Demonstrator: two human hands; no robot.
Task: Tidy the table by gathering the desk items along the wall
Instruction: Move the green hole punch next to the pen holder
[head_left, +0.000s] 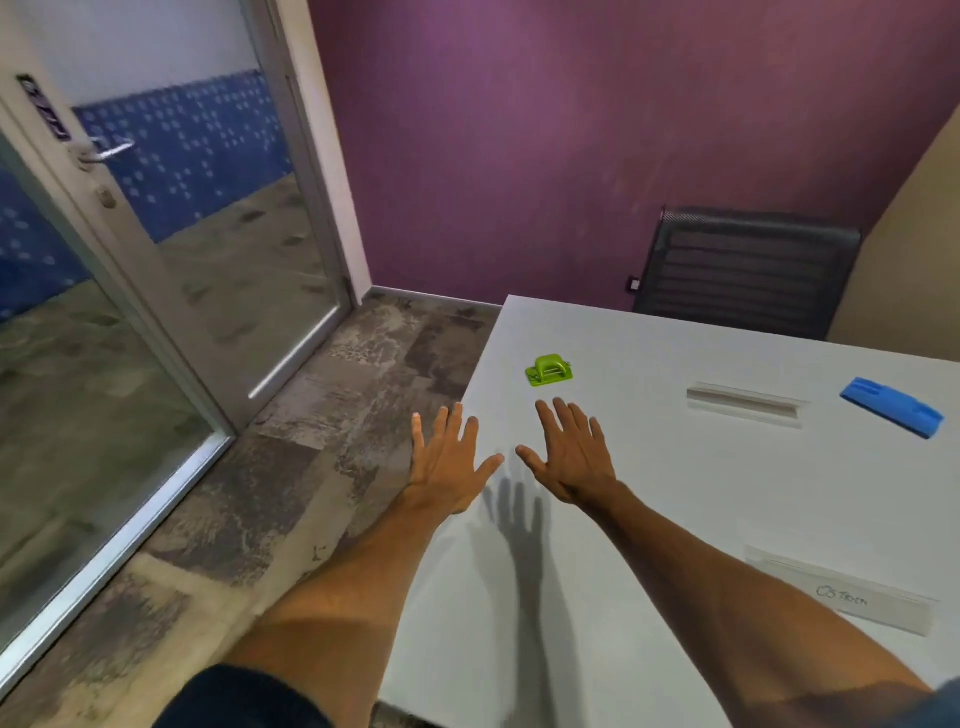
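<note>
A small green hole punch (549, 370) sits near the left edge of the white table (649, 493). At the right lies a blue stapler (891, 406). Between them a white tent-shaped card (743, 404) rests on the tabletop, and a second white card with handwriting (844, 597) lies nearer to me on the right. My left hand (447, 462) hovers over the table's left edge with fingers spread. My right hand (571, 452) is held flat just short of the hole punch, also spread and holding nothing.
A dark mesh chair (748, 270) stands behind the table's far edge against the purple wall (519, 156). A beige wall (914, 249) runs along the right. A glass door (171, 234) and patterned carpet (311, 441) lie to the left.
</note>
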